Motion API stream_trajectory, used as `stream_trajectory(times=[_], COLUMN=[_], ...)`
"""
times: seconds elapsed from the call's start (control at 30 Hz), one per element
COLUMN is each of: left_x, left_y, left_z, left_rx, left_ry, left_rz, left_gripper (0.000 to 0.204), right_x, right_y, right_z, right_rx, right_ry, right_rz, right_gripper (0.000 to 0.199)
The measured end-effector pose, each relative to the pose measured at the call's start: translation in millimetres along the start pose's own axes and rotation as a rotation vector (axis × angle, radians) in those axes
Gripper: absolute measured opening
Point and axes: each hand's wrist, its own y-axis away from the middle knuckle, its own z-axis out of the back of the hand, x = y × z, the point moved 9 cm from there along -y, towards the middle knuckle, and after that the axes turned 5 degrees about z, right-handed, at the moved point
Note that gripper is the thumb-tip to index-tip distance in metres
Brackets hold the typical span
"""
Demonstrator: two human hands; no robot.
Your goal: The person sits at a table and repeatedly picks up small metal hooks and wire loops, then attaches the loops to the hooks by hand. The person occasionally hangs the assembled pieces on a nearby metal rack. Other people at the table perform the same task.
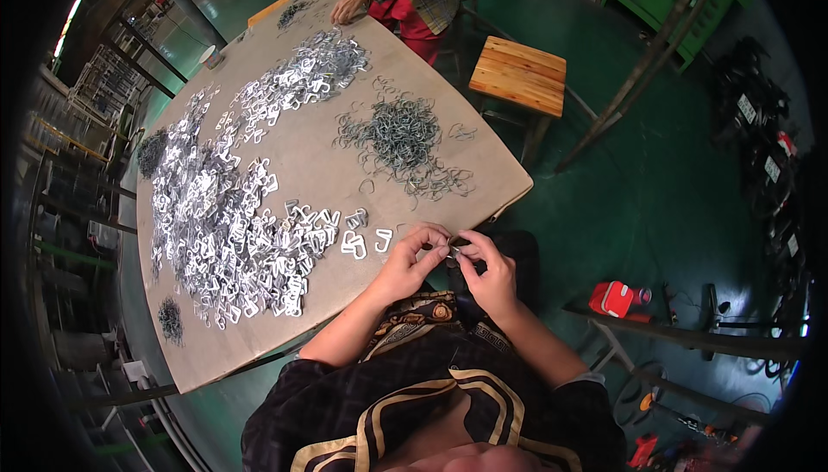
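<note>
Close to the table's near edge, my left hand (414, 261) and my right hand (490, 275) meet, fingertips almost together. Both are closed in a pinch on a small metal piece (452, 251), mostly covered by the fingers, so its exact shape is unclear. Just left of my left hand, a few loose flat silver metal hooks (354, 245) lie on the tabletop (302, 161). A big heap of the same silver hooks (233, 239) spreads over the table's left side. Beyond my hands sits a tangled pile of thin dark wire clips (401, 135).
Across the table, another person's hand (351, 6) works beside a second heap of hooks (315, 66). Smaller wire-clip piles (171, 321) lie along the left edge, with a cup (210, 57) farther back. A wooden stool (519, 75) stands right of the table; a red box (611, 298) rests at my right.
</note>
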Motion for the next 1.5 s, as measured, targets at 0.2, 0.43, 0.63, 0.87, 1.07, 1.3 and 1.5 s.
stream_trajectory(times=[0.2,0.43,0.63,0.87,1.07,1.3,1.5], left_x=[-14.5,-6.8,-7.5,-14.6,-17.9,-8.9,-3.0], left_y=[16.6,44.7,60.9,77.1,77.5,76.0,76.3], left_z=[-5.6,-13.5,-5.1,-3.5,-2.9,-3.8,-5.2], left_rx=[-0.08,-0.055,-0.11,-0.132,-0.161,-0.185,-0.21], left_ry=[0.068,-0.044,-0.141,-0.155,-0.156,-0.155,-0.147], left_rz=[-0.019,-0.05,-0.115,-0.143,-0.199,-0.174,-0.181], left_gripper=[0.008,0.006,0.011,0.011,0.012,0.01,0.01], right_x=[9.3,-15.5,-9.8,-12.3,-9.0,-5.5,-11.2], right_y=[0.6,-17.4,-36.1,-43.1,-42.7,-40.1,-45.5], right_z=[-2.8,-23.5,-106.1,-170.2,-176.3,-171.2,-175.5], right_rx=[0.063,0.165,0.555,0.779,0.709,0.693,0.566], right_ry=[-0.006,0.085,0.337,0.476,0.395,0.442,0.442], right_rz=[0.151,0.178,0.479,0.618,0.764,0.864,0.77], right_gripper=[0.037,0.02,0.036,0.028,0.02,0.026,0.031])
